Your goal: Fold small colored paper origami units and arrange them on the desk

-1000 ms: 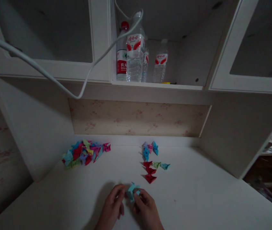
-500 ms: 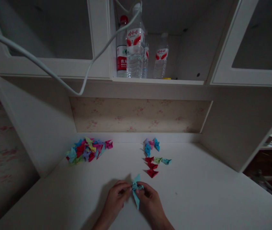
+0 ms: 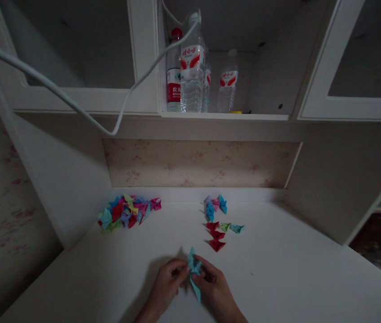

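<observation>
A light-blue folded paper crane (image 3: 194, 268) is held just above the white desk, between my two hands. My right hand (image 3: 213, 282) pinches its right side between thumb and forefinger. From the left, my left hand (image 3: 170, 279) has thumb and forefinger closed at the crane's left edge. One long pointed flap sticks up and another hangs down toward me. Beyond my hands lie several red folded papers (image 3: 216, 245) in a short column, with a green one (image 3: 224, 227) and a teal one (image 3: 237, 229) beside the top of it.
A heap of colourful folded papers (image 3: 125, 213) lies at the back left of the desk (image 3: 278, 269). Blue, pink and purple ones (image 3: 209, 211) sit at the back middle. Plastic bottles (image 3: 192, 80) stand on the shelf above, and a white cable (image 3: 76, 107) hangs in front.
The paper crane has been turned so its long flaps now point up and down. My left fingers have come in from beside it to its left edge. The view has shifted slightly.
</observation>
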Demonstrator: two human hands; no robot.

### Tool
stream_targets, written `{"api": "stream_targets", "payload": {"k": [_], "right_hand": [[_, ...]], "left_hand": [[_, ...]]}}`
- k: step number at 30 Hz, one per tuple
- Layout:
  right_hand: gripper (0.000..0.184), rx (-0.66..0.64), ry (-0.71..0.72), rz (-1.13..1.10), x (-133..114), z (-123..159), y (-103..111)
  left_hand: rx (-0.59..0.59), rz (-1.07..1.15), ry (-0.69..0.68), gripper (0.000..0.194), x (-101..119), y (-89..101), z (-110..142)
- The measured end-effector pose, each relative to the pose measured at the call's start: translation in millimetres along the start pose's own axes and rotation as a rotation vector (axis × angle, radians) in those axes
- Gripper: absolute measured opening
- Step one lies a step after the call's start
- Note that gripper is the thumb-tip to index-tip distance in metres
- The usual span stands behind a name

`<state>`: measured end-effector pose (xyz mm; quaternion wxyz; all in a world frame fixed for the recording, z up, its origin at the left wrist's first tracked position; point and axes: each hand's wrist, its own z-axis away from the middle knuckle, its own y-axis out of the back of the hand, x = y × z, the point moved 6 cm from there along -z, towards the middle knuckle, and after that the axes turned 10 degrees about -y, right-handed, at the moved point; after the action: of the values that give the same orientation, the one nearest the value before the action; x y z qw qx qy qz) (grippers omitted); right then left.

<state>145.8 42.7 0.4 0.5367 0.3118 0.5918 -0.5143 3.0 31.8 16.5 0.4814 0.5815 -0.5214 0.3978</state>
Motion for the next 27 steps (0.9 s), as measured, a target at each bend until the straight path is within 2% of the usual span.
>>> {"api": "stream_targets", "payload": {"k": [5, 13, 17, 20, 22, 27], "right_hand": [[0.048, -0.055, 0.035, 0.044, -9, 3, -6], [0.074, -0.178, 0.008, -0.005, -11, 8, -16], [0.069, -0.241, 0.027, -0.039, -18, 11, -24], [0.055, -0.213, 0.044, 0.05, -22, 13, -27], [0.053, -0.177, 0.04, 0.089, -21, 14, -25], [0.068, -0.123, -0.034, 0.073, -8, 12, -19]], "left_hand": [[0.041, -0.001, 0.025, 0.049, 2, 3.2, 0], [0.04, 0.07, 0.042, 0.05, -6, 6.2, 0], [0.04, 0.086, 0.066, 0.054, -6, 8.2, 0], [0.025, 0.08, 0.071, 0.057, -6, 8.4, -1], [0.015, 0.072, 0.064, 0.058, -6, 8.0, -2], [-0.008, 0.057, 0.059, 0.055, -5, 6.3, -1]]}}
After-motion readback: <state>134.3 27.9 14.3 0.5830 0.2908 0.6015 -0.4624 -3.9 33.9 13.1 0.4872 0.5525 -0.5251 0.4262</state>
